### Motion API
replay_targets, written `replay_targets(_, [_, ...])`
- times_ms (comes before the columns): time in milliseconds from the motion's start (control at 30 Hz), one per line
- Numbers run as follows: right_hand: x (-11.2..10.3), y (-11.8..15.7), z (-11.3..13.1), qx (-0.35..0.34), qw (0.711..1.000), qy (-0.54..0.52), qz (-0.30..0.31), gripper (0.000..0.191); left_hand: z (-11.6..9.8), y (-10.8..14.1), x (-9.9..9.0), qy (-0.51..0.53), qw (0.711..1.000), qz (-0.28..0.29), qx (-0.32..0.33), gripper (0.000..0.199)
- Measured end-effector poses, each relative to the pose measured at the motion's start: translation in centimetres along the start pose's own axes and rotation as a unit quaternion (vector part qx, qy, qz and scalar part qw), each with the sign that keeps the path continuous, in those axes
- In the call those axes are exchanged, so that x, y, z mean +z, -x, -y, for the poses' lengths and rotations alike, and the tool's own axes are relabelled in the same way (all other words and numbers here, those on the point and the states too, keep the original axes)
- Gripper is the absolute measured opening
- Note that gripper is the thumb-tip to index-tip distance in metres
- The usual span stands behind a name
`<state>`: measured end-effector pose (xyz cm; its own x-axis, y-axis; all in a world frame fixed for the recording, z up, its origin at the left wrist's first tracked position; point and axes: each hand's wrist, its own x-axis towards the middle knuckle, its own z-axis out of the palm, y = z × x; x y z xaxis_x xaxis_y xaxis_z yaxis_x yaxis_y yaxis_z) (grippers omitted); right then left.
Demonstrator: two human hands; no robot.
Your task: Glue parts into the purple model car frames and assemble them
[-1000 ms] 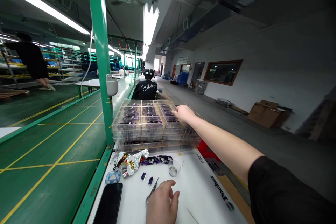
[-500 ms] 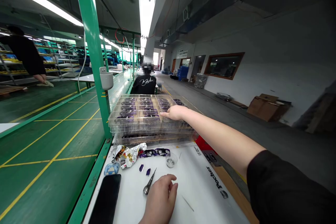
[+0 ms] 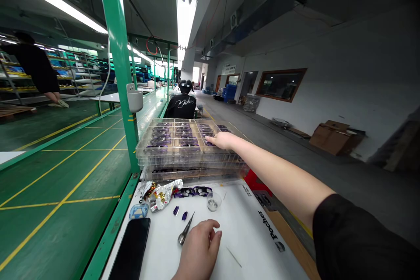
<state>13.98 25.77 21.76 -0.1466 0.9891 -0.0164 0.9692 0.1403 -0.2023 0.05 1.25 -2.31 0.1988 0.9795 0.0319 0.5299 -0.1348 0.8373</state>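
White worktable (image 3: 244, 232) carries a stack of clear plastic trays (image 3: 154, 154) holding purple pieces (image 3: 188, 142), standing between me and a seated co-worker (image 3: 181, 107). My open right hand (image 3: 223, 141) rests on the top tray. My curled left hand (image 3: 198, 249) lies beside steel tweezers (image 3: 185, 232); I cannot tell if it grips them. Crumpled foil (image 3: 160, 194) sits nearby.
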Motion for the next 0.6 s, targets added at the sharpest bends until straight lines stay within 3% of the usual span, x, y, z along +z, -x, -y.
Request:
replay_targets(133, [0.2, 3.3, -1.4, -0.027, 0.977, -0.168, -0.129, 0.042, -0.1, 0.1, -0.1, 0.026, 1.0, -0.015, 0.005, 0.037])
replay_targets(233, [3.1, 8.7, -2.7, -0.074, 0.93, -0.31, -0.185, 0.047, -0.3, 0.2, -0.2, 0.061, 0.998, -0.026, 0.012, 0.032])
replay_targets(300, [6.5, 12.9, -3.5, -0.097, 0.9, -0.398, -0.149, 0.051, -0.4, 0.2, -0.4, 0.097, 0.994, -0.04, 0.009, 0.03])
replay_targets(367, [10.5, 16.6, -4.2, -0.104, 0.865, -0.486, -0.067, 0.059, -0.4, 0.1, -0.5, 0.144, 0.988, -0.061, -0.009, 0.033])
replay_targets(433, [14.2, 19.3, -4.8, -0.099, 0.793, -0.599, 0.055, 0.064, -0.2, 0.0, -0.5, 0.197, 0.977, -0.077, -0.035, 0.042])
replay_targets(500, [17.3, 20.7, -5.5, -0.102, 0.741, -0.651, 0.127, 0.067, 0.1, -0.1, -0.5, 0.251, 0.963, -0.08, -0.054, 0.053])
replay_targets(600, [20.9, 21.0, -6.1, -0.113, 0.715, -0.671, 0.163, 0.071, 0.3, 0.0, -0.4, 0.301, 0.949, -0.07, -0.068, 0.06])
